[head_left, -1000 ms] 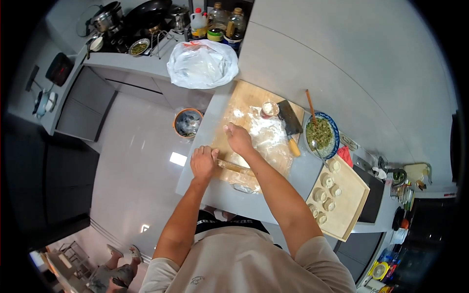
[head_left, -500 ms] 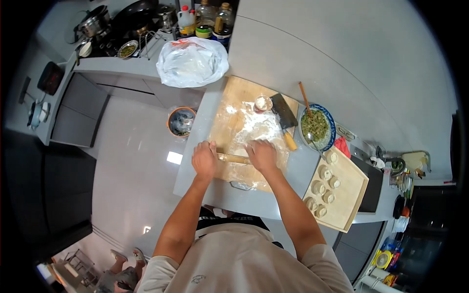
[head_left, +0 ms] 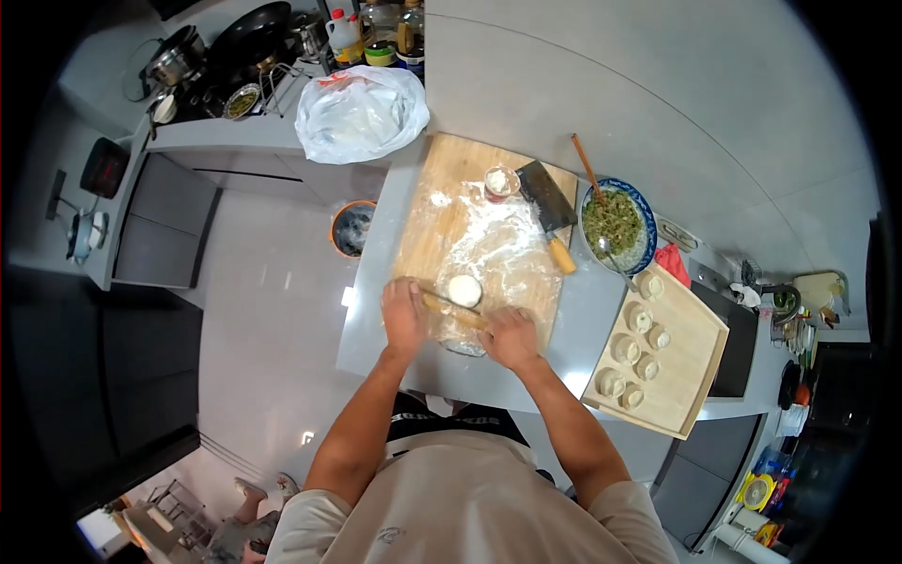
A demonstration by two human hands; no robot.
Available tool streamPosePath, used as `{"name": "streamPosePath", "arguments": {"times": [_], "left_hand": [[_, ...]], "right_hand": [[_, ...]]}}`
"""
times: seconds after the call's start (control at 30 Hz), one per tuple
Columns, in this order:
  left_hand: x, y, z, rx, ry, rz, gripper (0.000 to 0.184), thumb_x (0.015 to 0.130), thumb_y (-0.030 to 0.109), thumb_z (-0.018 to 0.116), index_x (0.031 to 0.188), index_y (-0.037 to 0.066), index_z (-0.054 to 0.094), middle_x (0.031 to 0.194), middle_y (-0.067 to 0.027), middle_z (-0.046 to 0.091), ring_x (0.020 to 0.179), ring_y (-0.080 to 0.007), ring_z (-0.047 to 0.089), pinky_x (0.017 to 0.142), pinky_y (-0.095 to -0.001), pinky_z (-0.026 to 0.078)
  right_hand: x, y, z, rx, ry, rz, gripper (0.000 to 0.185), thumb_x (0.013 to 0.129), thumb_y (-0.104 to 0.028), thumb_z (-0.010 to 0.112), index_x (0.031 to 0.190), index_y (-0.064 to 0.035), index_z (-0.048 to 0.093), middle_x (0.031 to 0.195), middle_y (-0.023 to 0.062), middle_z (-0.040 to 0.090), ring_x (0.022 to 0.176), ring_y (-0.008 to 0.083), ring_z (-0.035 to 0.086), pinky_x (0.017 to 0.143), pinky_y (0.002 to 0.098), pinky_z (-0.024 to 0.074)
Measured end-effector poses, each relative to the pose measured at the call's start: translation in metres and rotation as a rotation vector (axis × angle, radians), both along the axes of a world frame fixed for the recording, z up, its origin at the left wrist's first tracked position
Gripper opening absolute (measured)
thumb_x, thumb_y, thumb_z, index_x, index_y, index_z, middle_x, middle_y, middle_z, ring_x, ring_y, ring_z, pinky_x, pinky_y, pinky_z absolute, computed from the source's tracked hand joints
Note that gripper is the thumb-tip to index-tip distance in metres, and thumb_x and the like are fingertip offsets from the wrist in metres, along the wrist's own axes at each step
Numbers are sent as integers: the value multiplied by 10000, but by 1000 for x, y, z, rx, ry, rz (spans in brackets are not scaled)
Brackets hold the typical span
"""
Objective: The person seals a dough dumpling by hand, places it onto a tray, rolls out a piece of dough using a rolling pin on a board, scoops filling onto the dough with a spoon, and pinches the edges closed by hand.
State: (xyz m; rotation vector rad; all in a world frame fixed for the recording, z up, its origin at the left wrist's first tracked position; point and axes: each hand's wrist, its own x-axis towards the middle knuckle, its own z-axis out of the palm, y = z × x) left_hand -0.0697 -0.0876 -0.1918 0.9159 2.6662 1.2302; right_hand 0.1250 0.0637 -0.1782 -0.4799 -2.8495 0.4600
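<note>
Above the board (head_left: 427,226), left grip (head_left: 405,315) and right grip (head_left: 511,336) lie palm-down, curled over the rolling pin (head_left: 458,311).

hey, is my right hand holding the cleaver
No, your right hand is on the rolling pin, and the cleaver lies on the board.

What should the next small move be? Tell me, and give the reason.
Probably roll the rolling pin forward over the white dough round: the left hand and right hand are on its two ends, and the round lies right at its far side on the floured board.
</note>
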Motion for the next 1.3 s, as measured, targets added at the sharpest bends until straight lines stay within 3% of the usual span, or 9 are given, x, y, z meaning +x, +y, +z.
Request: {"name": "streamPosePath", "arguments": {"times": [0.13,0.2,0.33,0.43,0.57,0.67,0.83,1.03,1.3], "left_hand": [[-9,-15,5,18,88,19,375,1029,126,561,1394,43,598,1410,-205,599,1363,-409,519,1144,-541,378],[-6,-18,6,-307,192,-320,511,1036,175,547,1523,28,498,1563,-220,501,1491,-398,425,1235,-531,298],[-10,-17,-4,-459,168,-98,563,1046,234,537,1546,-12,457,1589,-234,476,1515,-382,402,1258,-548,261],[-24,-9,-8,-271,114,94,567,1055,246,532,1542,-35,459,1598,-249,459,1511,-395,402,1239,-570,276],[-16,6,4,-23,28,92,573,1059,274,537,1542,-25,467,1599,-238,464,1508,-405,404,1234,-570,284],[-11,17,6,-214,92,-67,593,1058,312,548,1550,-10,464,1605,-228,460,1526,-406,376,1244,-560,279],[-27,39,-1,-410,177,-183,668,1092,421,463,1582,-30,407,1640,-254,404,1575,-419,285,1280,-573,221],[-49,74,3,-445,176,-211,718,1086,437,477,1602,-48,355,1663,-244,371,1583,-422,260,1281,-581,200],[-43,72,2,-395,226,-252,669,1085,395,494,1578,-45,386,1627,-287,392,1551,-443,311,1231,-639,242]], "right_hand": [[-9,8,3,-58,76,-133,366,872,-308,777,1132,-51,750,1030,151,715,1003,364,674,912,473,522],[-18,11,3,-128,133,-296,374,887,-302,771,1145,-33,739,1045,156,715,1011,375,670,921,476,525],[-31,12,6,-169,103,-277,355,910,-285,758,1171,-46,740,1089,139,714,1040,369,666,942,468,522],[-31,15,5,-86,73,-292,374,910,-293,764,1211,-72,747,1152,117,704,1087,355,653,967,466,509],[-22,10,9,-121,-12,-263,388,900,-313,771,1243,-131,750,1147,88,684,1127,333,643,990,497,502],[-21,2,11,-159,-130,-266,426,908,-328,764,1279,-121,739,1226,86,688,1207,330,624,1064,490,465],[-35,14,0,72,-90,-348,688,978,-448,660,1498,-11,548,1574,167,518,1539,352,373,1254,525,275],[-73,70,-11,78,-132,-300,769,1014,-454,595,1580,33,410,1665,229,379,1599,386,244,1288,559,192],[-71,60,1,26,-237,-323,803,1005,-456,608,1593,39,378,1681,229,351,1595,366,263,1305,531,175]]}}
